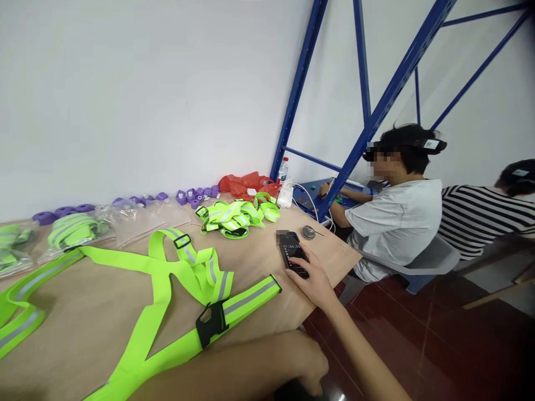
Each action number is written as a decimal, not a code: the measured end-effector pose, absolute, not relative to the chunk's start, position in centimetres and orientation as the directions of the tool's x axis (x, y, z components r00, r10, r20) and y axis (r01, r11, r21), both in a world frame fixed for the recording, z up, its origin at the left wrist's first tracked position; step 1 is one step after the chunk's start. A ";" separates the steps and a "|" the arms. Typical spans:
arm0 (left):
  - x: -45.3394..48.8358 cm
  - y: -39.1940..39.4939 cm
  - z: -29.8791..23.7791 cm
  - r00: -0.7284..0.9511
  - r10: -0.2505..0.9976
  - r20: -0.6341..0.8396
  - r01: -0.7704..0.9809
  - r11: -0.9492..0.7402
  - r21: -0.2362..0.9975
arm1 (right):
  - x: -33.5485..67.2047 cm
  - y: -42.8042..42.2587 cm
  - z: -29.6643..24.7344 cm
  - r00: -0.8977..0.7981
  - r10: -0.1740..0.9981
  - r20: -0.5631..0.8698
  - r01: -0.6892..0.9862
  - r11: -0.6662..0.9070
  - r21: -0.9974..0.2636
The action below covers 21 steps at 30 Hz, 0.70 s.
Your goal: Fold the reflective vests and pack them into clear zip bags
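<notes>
A black smartphone [293, 248] with a timer on its screen lies near the table's right end. My right hand [315, 281] grips its lower part from the right, with one finger across the screen. My left forearm crosses the bottom of the view, over a neon-yellow reflective harness [161, 273] spread on the table. My left hand [307, 359] is past the front edge, fingers curled down and partly hidden; I see nothing in it. A black buckle [211, 323] sits on the harness strap beside that forearm. Another bundle of reflective straps [234, 217] lies behind.
Purple parts [194, 195], clear plastic bags [136, 220] and a red plastic bag [246, 182] line the wall. A round metal tin [308, 232] stands beside the phone. Blue rack posts [371, 128] rise at the right. A co-worker [397, 217] sits beyond them, another farther right.
</notes>
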State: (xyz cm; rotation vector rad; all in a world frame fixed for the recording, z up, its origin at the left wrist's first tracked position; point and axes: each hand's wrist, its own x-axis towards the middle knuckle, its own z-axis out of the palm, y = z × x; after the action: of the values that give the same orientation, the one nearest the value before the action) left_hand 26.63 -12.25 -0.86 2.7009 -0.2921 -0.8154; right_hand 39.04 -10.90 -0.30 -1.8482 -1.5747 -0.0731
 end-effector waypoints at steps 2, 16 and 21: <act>26.6 -12.2 -0.8 0.836 -0.276 -0.475 -0.111 -0.932 0.346 | 39.1 -10.9 -0.3 0.286 0.843 0.455 0.871 -0.031 -0.491; 25.5 -11.8 1.1 0.832 -0.362 -0.420 -0.208 -0.906 0.368 | 42.6 -9.3 -1.0 0.465 0.798 0.382 0.728 -0.098 -0.679; 23.2 -12.5 3.8 0.914 -0.404 0.032 -0.387 -0.849 0.358 | 43.5 -8.7 -0.5 0.480 0.771 0.418 0.709 -0.060 -0.703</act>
State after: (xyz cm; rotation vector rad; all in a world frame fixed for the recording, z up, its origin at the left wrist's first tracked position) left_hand 23.23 -12.54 3.82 2.7141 -0.5807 -0.0625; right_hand 43.47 -8.67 -0.45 -1.7903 -1.2523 0.0835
